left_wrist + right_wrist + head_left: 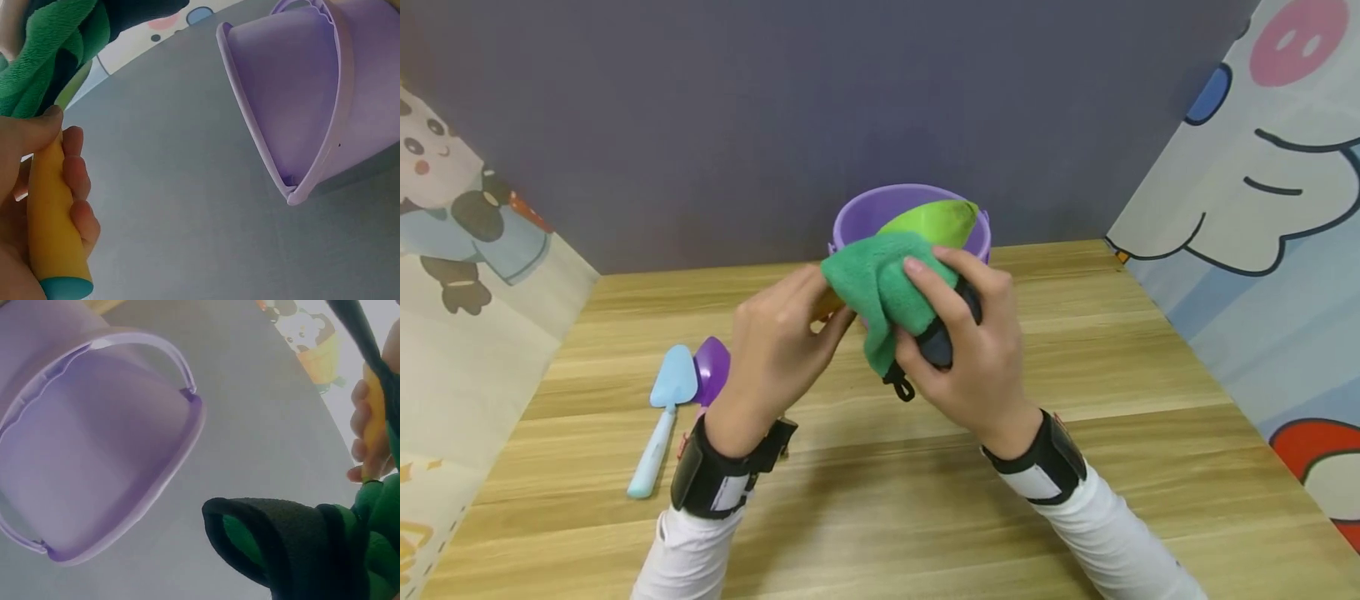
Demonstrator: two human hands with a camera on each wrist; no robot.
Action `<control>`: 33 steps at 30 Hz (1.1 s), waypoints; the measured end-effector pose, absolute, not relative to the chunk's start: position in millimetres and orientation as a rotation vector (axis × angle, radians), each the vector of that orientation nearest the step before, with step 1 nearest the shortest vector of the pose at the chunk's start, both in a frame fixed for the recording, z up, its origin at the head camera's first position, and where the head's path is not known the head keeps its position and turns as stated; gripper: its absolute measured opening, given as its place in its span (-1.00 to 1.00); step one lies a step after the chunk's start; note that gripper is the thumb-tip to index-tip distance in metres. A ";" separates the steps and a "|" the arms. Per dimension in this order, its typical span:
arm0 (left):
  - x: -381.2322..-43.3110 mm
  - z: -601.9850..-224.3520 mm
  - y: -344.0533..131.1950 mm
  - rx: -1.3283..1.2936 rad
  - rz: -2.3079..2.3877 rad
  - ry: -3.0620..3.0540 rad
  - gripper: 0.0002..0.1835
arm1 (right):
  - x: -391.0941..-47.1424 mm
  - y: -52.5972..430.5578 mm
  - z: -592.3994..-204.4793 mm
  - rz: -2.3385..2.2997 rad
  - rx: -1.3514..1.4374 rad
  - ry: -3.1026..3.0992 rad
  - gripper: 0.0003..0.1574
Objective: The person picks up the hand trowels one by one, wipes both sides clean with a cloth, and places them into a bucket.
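While the left hand (778,346) grips one yellow-handled, lime-green plastic trowel (932,222), blade and long axis toward the wooden table's (1135,383) far-right corner, the right hand (981,346) clasps one green-and-black cloth (887,279).

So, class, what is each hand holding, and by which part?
The left hand grips the shovel by its yellow handle; the right hand holds the green cloth, bunched, near its dark part.

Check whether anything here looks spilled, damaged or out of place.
Only one small oddity: the tip of the lime-green blade, seen against the purple bucket, looks darker, perhaps dirt or shadow; I can't tell. Otherwise nothing looks spilled or broken; the blue shovel and purple shovel lie side by side.
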State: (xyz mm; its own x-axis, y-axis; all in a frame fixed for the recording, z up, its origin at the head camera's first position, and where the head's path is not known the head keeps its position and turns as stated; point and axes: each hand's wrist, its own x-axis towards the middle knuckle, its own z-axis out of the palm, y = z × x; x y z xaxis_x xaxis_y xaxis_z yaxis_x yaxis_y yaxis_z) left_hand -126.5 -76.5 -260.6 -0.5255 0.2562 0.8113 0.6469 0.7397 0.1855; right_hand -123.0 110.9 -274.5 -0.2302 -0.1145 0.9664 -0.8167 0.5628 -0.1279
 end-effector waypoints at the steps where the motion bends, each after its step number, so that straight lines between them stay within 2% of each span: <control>1: -126.7 -260.6 -76.3 -0.683 -0.599 -2.115 -0.79 | -124.4 111.2 -274.8 0.799 0.778 -1.694 -0.41; 9: -128.0 -260.1 -76.0 -0.723 -0.598 -2.101 -0.71 | -136.4 121.7 -273.7 0.836 0.667 -1.698 -0.40; 24: -126.9 -259.3 -74.3 -0.710 -0.601 -2.096 -0.69 | -150.3 150.2 -260.4 0.930 0.449 -1.708 -0.42; 33: -134.8 -261.1 -73.8 -0.513 -0.455 -2.327 -0.63 | -151.9 160.2 -252.4 0.939 0.395 -1.645 -0.45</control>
State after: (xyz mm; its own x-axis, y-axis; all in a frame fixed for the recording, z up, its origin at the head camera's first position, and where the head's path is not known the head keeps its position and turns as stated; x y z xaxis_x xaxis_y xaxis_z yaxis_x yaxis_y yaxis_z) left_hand -134.8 -73.8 -261.1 -0.6761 0.2325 0.6992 0.4790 0.8597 0.1772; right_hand -151.9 160.2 -252.4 -0.2992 0.2182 0.9289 -0.6889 0.6242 -0.3686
